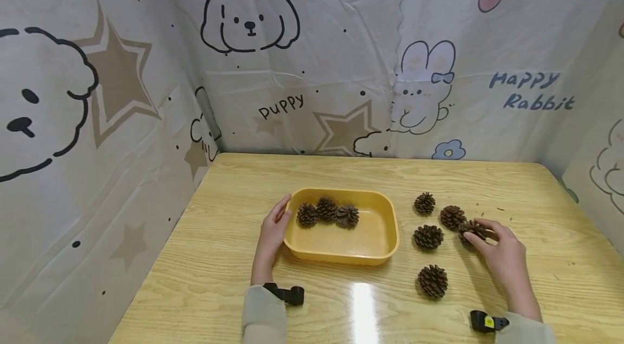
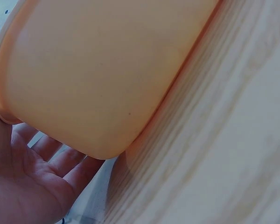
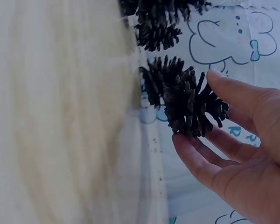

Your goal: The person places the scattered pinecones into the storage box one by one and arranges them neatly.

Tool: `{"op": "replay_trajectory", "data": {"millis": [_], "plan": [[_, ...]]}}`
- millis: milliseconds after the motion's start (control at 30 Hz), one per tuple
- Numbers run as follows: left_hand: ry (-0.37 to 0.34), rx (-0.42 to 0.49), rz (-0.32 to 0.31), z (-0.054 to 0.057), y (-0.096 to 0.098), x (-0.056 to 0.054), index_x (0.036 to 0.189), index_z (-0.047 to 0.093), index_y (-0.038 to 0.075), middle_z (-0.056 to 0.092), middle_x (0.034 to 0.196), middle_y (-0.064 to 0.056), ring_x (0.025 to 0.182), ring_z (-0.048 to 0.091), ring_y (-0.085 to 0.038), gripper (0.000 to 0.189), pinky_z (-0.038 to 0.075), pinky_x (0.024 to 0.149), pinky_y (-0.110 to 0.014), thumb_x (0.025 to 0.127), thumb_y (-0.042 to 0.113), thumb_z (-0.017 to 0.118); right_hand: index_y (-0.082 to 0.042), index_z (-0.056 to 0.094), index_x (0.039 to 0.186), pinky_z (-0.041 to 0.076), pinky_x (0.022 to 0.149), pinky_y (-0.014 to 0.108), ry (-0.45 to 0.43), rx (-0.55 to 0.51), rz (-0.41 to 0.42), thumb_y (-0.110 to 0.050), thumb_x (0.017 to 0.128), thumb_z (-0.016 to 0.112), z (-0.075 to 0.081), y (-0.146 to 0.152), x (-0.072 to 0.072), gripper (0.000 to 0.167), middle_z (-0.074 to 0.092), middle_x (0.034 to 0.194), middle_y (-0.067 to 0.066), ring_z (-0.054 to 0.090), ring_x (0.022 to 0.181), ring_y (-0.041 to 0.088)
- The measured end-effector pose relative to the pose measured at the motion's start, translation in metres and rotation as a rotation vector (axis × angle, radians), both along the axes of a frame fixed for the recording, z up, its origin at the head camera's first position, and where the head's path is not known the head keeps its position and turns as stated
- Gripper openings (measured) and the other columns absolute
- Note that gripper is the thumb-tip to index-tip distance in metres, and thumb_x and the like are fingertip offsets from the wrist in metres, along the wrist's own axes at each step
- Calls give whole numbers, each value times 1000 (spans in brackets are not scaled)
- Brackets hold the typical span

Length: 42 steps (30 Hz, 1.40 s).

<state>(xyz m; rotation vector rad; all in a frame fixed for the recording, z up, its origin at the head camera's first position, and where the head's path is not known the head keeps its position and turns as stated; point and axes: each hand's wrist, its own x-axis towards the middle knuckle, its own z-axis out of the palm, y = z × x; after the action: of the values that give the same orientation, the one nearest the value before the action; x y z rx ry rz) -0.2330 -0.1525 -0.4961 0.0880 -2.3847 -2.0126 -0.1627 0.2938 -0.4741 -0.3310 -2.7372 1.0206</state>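
A yellow plastic tub (image 1: 341, 259) stands on the table with three brown pine cones (image 1: 327, 209) along its far left side. My left hand (image 1: 273, 233) rests against the tub's left end, its thumb up at the rim. In the left wrist view the fingers (image 2: 67, 161) lie loosely along the outer wall. To the right of the tub, my right hand (image 1: 504, 252) pinches a pine cone (image 3: 189, 105) between thumb and fingertips. Right beside the held one is another pine cone (image 1: 452, 217). A further pine cone (image 1: 428, 237) lies nearer the tub.
More loose pine cones lie in front (image 1: 433, 281) and behind (image 1: 424, 203) on the light wooden table (image 1: 205, 279). Small brown crumbs are scattered near the right hand. A printed cloth (image 1: 341, 62) hangs at the table's back and sides.
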Motion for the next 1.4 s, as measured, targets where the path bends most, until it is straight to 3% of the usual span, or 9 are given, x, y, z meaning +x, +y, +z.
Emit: {"op": "replay_trajectory", "data": {"millis": [333, 667, 833, 1000, 1100, 1400], "plan": [[2, 16, -11, 0, -1, 0, 147, 46, 16, 39, 157, -12, 144, 39, -31, 45, 40, 114, -49, 103, 20, 50, 2, 54, 134, 55, 85, 56, 70, 24, 49, -32, 94, 66, 11, -13, 0, 54, 50, 134, 33, 55, 116, 52], [3, 7, -24, -1, -1, 1, 148, 45, 17, 39, 156, -13, 143, 40, -32, 45, 41, 113, -50, 104, 21, 49, 2, 56, 132, 55, 84, 46, 138, 15, 99, -30, 94, 67, 22, -32, -3, 51, 52, 131, 30, 55, 116, 50], [0, 13, -21, 3, -1, 3, 148, 45, 16, 40, 155, -14, 142, 41, -33, 45, 43, 112, -50, 103, 20, 49, 1, 56, 132, 56, 83, 33, 171, -4, 119, -29, 93, 67, 28, -41, -5, 50, 54, 128, 26, 54, 117, 46], [-10, 22, -26, 8, -1, 5, 148, 44, 13, 41, 154, -17, 141, 42, -35, 46, 44, 110, -51, 103, 18, 49, -2, 57, 133, 55, 86, 37, 196, -13, 153, -29, 93, 67, 33, -54, -8, 49, 54, 129, 24, 54, 117, 44], [-13, 19, -23, -1, -2, 1, 149, 44, 16, 39, 156, -14, 142, 41, -33, 46, 43, 112, -50, 103, 21, 49, -3, 58, 132, 53, 87, 43, 216, 1, 177, -28, 93, 67, 34, -63, -11, 48, 55, 127, 22, 57, 115, 43], [-25, 31, -40, 1, -2, 0, 149, 43, 11, 39, 155, -20, 141, 41, -38, 46, 43, 110, -54, 103, 16, 48, -2, 59, 130, 54, 90, 43, 252, -39, 260, -19, 91, 70, 38, -91, -21, 44, 57, 124, 21, 59, 114, 38]]}}
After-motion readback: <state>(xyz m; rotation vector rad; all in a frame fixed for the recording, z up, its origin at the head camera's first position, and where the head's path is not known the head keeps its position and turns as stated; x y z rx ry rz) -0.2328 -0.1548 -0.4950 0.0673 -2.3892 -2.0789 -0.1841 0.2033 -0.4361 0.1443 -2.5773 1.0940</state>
